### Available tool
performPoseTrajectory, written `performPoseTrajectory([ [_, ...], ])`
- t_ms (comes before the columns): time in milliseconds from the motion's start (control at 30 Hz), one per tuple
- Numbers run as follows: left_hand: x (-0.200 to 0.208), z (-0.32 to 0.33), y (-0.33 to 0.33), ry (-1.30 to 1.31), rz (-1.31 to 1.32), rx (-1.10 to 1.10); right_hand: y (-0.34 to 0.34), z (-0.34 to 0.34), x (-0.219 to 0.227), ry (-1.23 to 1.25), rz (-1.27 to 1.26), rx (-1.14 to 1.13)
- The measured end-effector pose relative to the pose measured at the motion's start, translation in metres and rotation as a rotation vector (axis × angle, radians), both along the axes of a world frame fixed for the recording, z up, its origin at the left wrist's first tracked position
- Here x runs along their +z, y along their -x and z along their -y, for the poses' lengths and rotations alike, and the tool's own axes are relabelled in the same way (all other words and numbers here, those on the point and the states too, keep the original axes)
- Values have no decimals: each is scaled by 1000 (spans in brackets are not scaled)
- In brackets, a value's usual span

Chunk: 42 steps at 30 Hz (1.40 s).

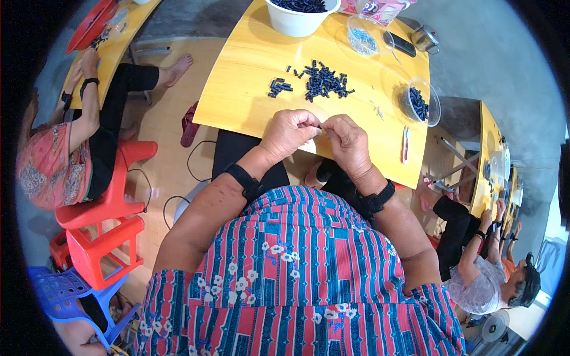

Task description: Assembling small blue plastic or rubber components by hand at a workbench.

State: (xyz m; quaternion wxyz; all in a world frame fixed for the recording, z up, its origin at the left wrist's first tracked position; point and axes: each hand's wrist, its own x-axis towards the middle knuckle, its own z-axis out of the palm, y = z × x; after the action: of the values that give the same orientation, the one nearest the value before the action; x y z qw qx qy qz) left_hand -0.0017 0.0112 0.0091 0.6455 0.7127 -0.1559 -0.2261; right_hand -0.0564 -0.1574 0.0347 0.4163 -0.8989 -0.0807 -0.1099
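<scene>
My left hand (289, 132) and my right hand (348, 139) meet fingertip to fingertip over the near edge of a yellow wooden table (249, 71). Between them they pinch a small dark part (321, 126), mostly hidden by the fingers. Just beyond the hands lies a loose pile of small dark blue parts (322, 81), with a smaller cluster (279, 87) to its left. Both wrists wear black bands.
A white bowl of dark parts (300, 15) stands at the far edge. A clear tub with dark parts (420, 102) sits at right, another clear tub (363, 38) behind, small snips (404, 144) near the right edge. Other people sit at left and right tables; red stools (101, 237) stand left.
</scene>
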Motion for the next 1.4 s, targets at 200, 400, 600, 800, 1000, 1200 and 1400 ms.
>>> performPoseTrajectory([
  [200, -14, 0, 1, 19, 62, 64, -1, 2, -9, -93, -16, -20],
  [400, 4, 1, 6, -209, 515, 142, -29, 7, -10, -205, -53, -119],
  [600, 5, -7, 2, -258, 495, 159, -55, -14, -14, -74, 12, -85],
  [800, 10, -9, 2, -227, 574, 148, -56, -19, -14, 68, -18, -133],
  [1000, 9, -7, 1, -222, 547, 142, -60, -16, -17, 182, 47, -103],
  [1200, 2, -8, -1, -226, 459, 128, -56, -14, -15, 277, 12, -84],
  [1400, -4, -7, -4, -181, 327, 155, -42, 1, -12, -384, -224, -123],
])
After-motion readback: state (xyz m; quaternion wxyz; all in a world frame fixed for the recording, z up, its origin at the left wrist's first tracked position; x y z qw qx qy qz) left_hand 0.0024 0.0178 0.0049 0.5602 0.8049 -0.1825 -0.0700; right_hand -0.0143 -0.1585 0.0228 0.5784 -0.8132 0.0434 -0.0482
